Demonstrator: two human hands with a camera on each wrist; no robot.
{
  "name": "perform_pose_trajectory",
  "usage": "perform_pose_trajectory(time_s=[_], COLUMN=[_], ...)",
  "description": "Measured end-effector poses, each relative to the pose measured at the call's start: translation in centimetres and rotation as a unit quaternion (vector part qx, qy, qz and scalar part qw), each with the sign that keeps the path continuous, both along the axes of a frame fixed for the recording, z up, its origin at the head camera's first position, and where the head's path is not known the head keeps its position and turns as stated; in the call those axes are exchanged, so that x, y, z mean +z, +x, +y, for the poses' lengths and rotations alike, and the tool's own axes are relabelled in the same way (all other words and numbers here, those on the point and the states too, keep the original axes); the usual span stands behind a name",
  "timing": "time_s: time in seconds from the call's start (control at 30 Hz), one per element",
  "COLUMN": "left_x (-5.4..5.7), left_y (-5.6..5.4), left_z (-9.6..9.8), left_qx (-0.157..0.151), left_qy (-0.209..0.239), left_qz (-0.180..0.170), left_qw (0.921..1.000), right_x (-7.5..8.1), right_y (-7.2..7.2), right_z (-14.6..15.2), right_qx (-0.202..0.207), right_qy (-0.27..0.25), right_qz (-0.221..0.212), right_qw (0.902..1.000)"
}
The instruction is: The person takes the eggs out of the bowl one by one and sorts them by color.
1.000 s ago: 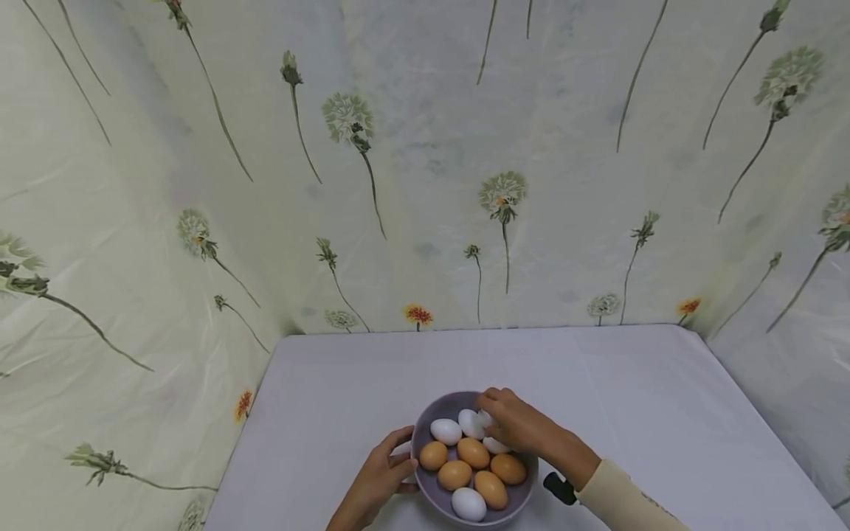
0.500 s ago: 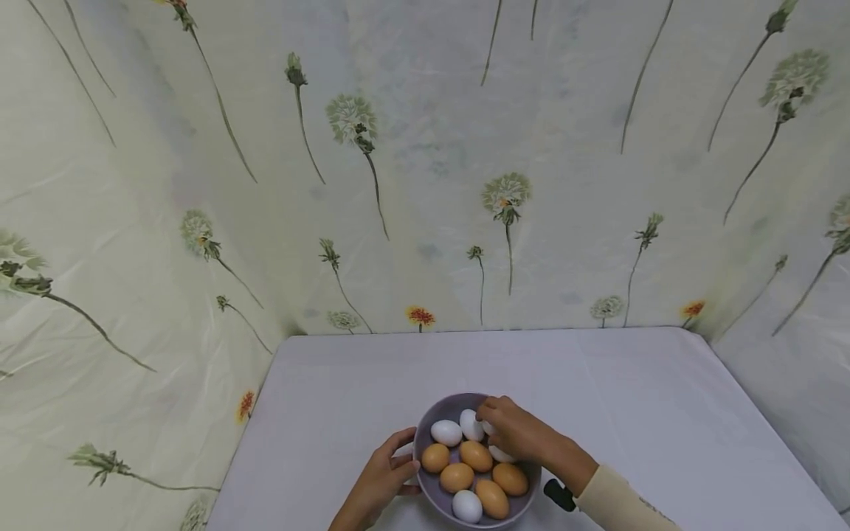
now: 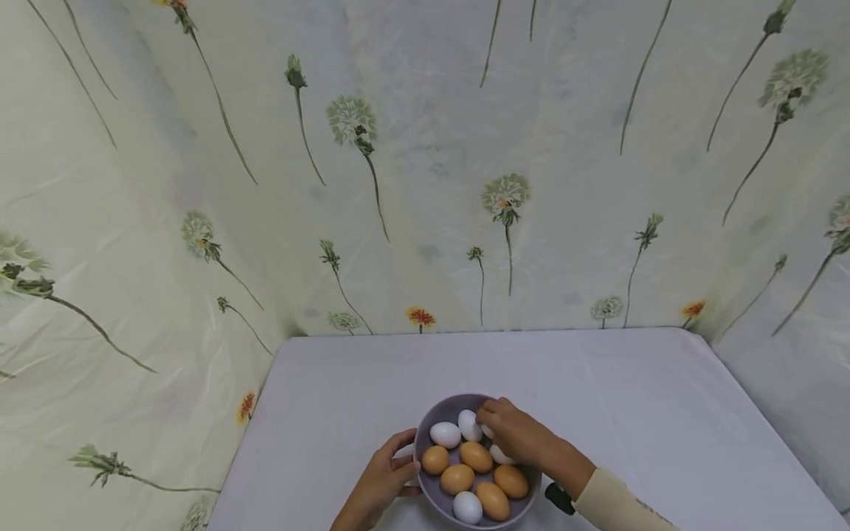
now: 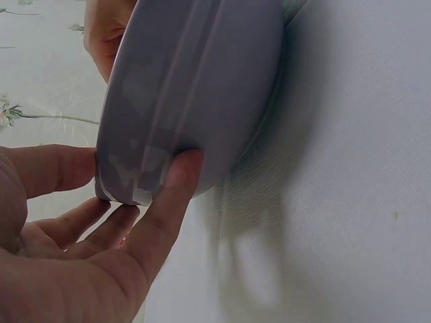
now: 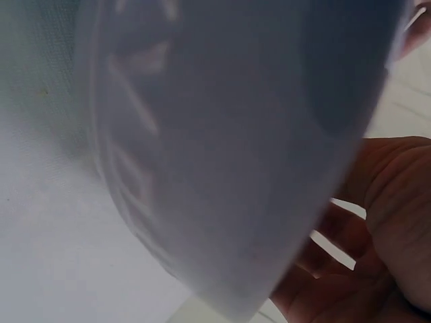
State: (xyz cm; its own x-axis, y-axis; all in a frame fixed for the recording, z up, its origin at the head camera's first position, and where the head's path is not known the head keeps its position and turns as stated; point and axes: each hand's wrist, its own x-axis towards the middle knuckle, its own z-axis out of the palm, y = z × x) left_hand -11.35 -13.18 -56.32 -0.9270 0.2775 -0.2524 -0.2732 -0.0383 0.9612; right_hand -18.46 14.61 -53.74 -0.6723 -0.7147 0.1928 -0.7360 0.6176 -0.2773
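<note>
A purple-grey bowl point(image 3: 429, 495) with several white and brown eggs stands on the table in the head view. My left hand point(image 3: 377, 478) holds its left side; in the left wrist view the fingers point(image 4: 178, 182) lie against the bowl's outer wall point(image 4: 195, 87), with the thumb near the rim. My right hand point(image 3: 519, 434) reaches in over the far right rim, its fingers curled on a white egg point(image 3: 488, 431) that they mostly hide. White eggs point(image 3: 446, 435) lie at the far side, brown eggs point(image 3: 476, 457) in the middle, and another white one at the near side.
A white cloth covers the table point(image 3: 345, 383). A small black object point(image 3: 560, 498) shows beside the right wrist, below the beige sleeve point(image 3: 617, 501). Flower-patterned curtains point(image 3: 425, 184) rise along the table's back and both sides.
My right hand has lowered slightly into the bowl with the white egg, then stayed nearly still. My left hand keeps its hold on the bowl.
</note>
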Motion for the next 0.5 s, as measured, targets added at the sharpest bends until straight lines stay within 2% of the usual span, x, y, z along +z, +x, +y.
perform_pose_trajectory(time_s=[0.17,0.5], left_x=[-0.1,0.0], left_y=[0.0,0.1], left_z=[0.1,0.0], left_qx=[0.0,-0.004], left_qy=[-0.002,0.002], left_qz=[0.003,0.003], left_qw=[1.0,1.0], right_x=[-0.1,0.9], right_y=[0.1,0.1], right_z=[0.1,0.5], right_qx=[0.005,0.011], right_qy=[-0.005,-0.014], right_qz=[0.022,-0.002], right_qw=[0.9997,0.9998])
